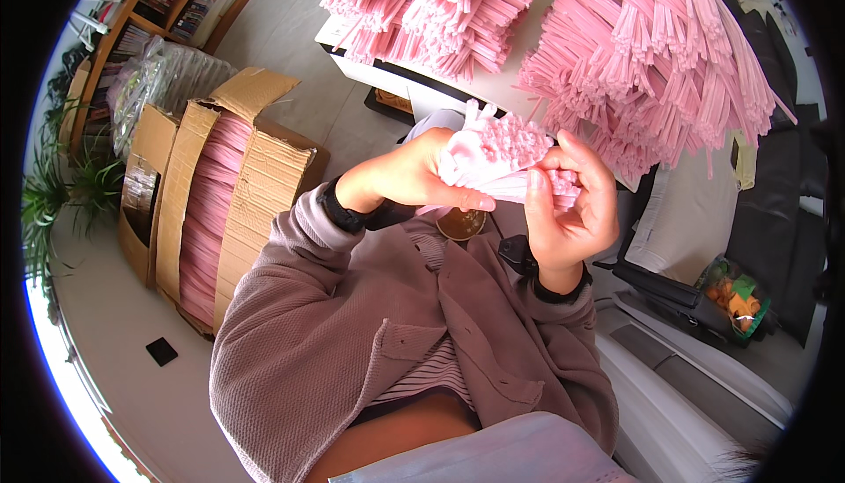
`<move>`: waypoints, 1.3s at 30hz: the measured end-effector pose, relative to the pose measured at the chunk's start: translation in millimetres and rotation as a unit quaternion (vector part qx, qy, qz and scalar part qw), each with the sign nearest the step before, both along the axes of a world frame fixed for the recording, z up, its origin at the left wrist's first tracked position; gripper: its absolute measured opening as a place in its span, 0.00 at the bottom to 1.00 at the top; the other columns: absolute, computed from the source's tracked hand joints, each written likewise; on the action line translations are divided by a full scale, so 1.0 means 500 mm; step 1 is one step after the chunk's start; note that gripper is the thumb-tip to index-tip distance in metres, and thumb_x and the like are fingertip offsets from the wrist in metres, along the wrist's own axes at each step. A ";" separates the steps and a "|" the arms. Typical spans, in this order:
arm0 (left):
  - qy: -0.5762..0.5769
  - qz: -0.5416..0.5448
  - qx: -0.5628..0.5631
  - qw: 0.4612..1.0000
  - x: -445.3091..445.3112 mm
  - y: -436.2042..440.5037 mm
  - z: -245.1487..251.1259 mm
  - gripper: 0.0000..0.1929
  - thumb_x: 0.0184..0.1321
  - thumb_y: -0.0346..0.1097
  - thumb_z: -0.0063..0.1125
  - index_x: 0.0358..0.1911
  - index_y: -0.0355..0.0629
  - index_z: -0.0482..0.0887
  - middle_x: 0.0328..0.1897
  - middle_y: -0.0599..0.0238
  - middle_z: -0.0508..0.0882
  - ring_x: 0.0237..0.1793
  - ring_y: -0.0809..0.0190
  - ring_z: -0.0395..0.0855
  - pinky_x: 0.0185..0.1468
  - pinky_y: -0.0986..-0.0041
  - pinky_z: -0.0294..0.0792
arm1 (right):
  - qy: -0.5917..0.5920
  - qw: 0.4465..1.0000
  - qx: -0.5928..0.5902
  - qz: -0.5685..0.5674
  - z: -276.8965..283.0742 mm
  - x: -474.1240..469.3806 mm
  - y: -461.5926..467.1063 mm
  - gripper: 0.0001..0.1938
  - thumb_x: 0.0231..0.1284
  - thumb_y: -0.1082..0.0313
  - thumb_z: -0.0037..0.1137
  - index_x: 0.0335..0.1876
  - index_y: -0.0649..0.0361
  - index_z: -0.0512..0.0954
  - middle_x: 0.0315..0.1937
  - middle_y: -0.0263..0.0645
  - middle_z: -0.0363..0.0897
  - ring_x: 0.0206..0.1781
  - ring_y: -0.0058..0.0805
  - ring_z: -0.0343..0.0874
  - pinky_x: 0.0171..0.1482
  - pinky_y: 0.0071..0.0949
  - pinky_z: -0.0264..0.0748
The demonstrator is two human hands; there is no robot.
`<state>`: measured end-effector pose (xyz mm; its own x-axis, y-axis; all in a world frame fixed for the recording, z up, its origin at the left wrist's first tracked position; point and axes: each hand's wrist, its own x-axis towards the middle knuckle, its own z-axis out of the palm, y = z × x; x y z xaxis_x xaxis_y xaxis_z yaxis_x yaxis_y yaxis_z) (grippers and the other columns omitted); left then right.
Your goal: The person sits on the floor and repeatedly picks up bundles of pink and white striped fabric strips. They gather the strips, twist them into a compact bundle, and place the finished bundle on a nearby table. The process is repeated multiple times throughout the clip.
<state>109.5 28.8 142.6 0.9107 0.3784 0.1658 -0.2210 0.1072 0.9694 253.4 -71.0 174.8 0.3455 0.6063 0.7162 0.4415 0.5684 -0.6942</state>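
Observation:
My left hand [412, 169] is wrapped around a thick bundle of soft pink strips [498, 143]. Their cut ends face up towards me. At the bundle's right side, my right hand [581, 209] pinches a smaller group of pink strip ends [564, 184] between thumb and fingers. Both hands are in front of my chest, close to the near edge of a white table [495, 89]. On that table lie a left pile of pink strip bundles [449, 11] and a larger right pile [647, 63]. The lower part of the held bundle is hidden by my hands.
An open cardboard box [264, 186] packed with long pink strips [218, 219] stands on the floor to the left. Beyond it are a plastic-wrapped bundle [168, 83], a plant [49, 186] and a bookshelf [142, 21]. A dark sofa [759, 219] is to the right.

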 end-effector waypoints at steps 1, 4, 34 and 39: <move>-0.006 0.006 0.032 0.999 0.002 0.002 -0.001 0.18 0.46 0.27 0.66 0.42 0.36 0.78 0.37 0.70 0.81 0.38 0.74 0.74 0.43 0.79 0.68 | -0.003 1.000 0.004 0.000 -0.001 0.000 0.001 0.19 0.42 0.87 0.54 0.45 0.75 0.71 0.27 0.42 0.75 0.27 0.22 0.73 0.32 0.19 0.70; -0.017 0.013 0.054 0.998 0.005 0.002 -0.006 0.17 0.45 0.27 0.67 0.41 0.36 0.78 0.37 0.69 0.82 0.38 0.74 0.74 0.43 0.79 0.68 | -0.020 1.000 0.020 0.000 0.001 0.003 0.001 0.18 0.43 0.87 0.54 0.45 0.74 0.72 0.28 0.43 0.76 0.27 0.24 0.74 0.31 0.20 0.71; -0.009 -0.034 0.003 0.999 -0.003 0.005 -0.003 0.19 0.46 0.26 0.66 0.44 0.36 0.77 0.40 0.69 0.81 0.39 0.74 0.75 0.45 0.78 0.68 | -0.036 0.996 0.078 0.022 0.001 -0.001 0.010 0.13 0.42 0.85 0.57 0.35 0.67 0.69 0.26 0.45 0.75 0.26 0.28 0.75 0.30 0.22 0.72; -0.010 -0.039 0.014 0.999 -0.002 0.004 0.000 0.18 0.46 0.26 0.66 0.44 0.36 0.77 0.40 0.69 0.81 0.39 0.74 0.74 0.45 0.79 0.67 | -0.141 0.983 0.116 -0.005 0.007 0.008 0.016 0.19 0.37 0.85 0.54 0.42 0.67 0.75 0.27 0.40 0.76 0.24 0.28 0.74 0.26 0.21 0.71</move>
<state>108.3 30.6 142.7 0.9335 0.3016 0.1937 -0.2322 0.0974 0.9678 257.2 -63.1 178.4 0.1184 0.4129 0.9030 0.6046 0.6914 -0.3954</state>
